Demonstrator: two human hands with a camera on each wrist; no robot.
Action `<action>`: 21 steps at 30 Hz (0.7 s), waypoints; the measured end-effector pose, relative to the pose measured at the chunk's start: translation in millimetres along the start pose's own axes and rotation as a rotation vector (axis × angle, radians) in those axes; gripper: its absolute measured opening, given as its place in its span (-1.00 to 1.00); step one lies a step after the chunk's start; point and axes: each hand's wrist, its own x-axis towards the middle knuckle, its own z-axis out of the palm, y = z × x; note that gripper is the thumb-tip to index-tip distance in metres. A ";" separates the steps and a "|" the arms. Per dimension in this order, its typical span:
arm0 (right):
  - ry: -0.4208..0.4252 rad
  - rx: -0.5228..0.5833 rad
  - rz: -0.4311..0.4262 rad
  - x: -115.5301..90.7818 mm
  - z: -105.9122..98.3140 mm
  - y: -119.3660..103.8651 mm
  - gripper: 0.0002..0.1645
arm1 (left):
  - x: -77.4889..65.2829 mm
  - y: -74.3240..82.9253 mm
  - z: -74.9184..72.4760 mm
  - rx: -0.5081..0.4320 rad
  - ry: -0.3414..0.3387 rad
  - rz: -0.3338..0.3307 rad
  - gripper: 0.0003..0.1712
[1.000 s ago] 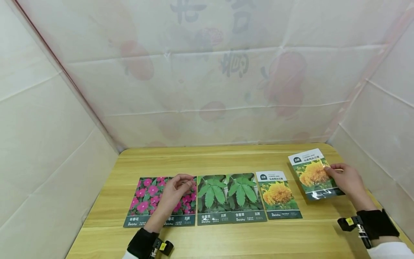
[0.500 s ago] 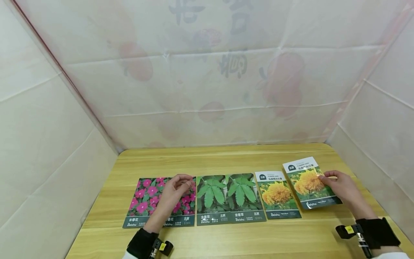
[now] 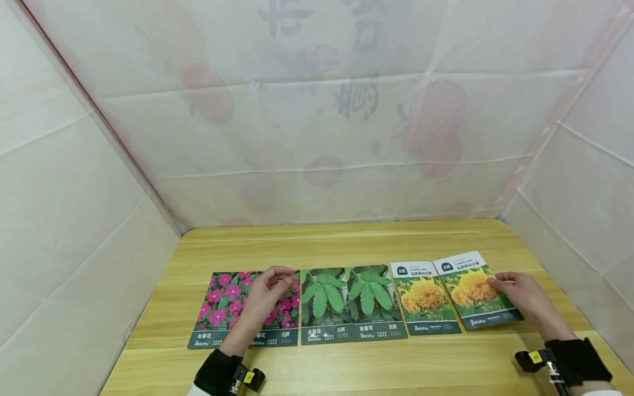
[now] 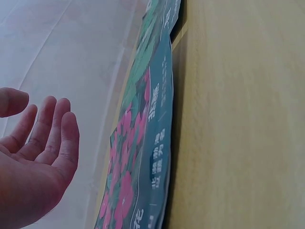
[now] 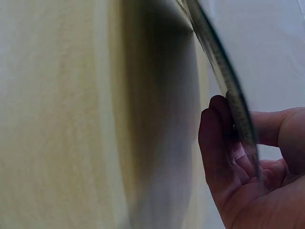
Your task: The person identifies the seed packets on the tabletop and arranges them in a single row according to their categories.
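My right hand (image 3: 526,300) pinches the right edge of a seed packet (image 3: 477,289) printed with a yellow flower, thumb on its face and fingers behind. In the right wrist view this packet (image 5: 224,67) stands tilted above the table, its shadow beneath. A matching yellow-flower packet (image 3: 427,300) lies flat just to its left. My left hand (image 3: 264,297) hovers over the pink-flower packets, its fingers loosely bent and holding nothing. The left wrist view shows that hand (image 4: 43,152) apart from the pink-flower packet (image 4: 126,186).
Two green-leaf packets (image 3: 324,308) lie mid-row, edges overlapping, right of two pink-flower packets (image 3: 218,308). All rest on a wooden table (image 3: 346,368). White sheet walls (image 3: 317,137) enclose the back and both sides.
My right hand has brought the yellow-flower packet left, nearer me and lower, up beside the matching one. The left hand has stayed in place.
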 end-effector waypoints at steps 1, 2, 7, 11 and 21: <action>0.001 -0.006 0.001 0.1 0.8 1.4 -0.09 | 0.6 -1.8 -0.2 0.000 0.001 -0.001 -0.03; 0.007 -0.014 0.004 -0.1 1.3 1.9 -0.11 | 0.5 -1.7 -0.2 -0.002 0.002 0.000 -0.02; 0.048 -0.094 -0.023 -2.8 4.0 2.1 -0.25 | -5.5 16.8 3.7 0.035 -0.001 0.040 -0.23; 0.066 -0.204 -0.046 -6.3 7.0 -1.9 -0.42 | -10.2 39.0 7.4 0.022 0.014 -0.003 -0.55; 0.084 -0.336 -0.077 -7.3 9.7 -3.9 -0.56 | -12.1 41.4 6.5 0.057 0.033 -0.028 -0.54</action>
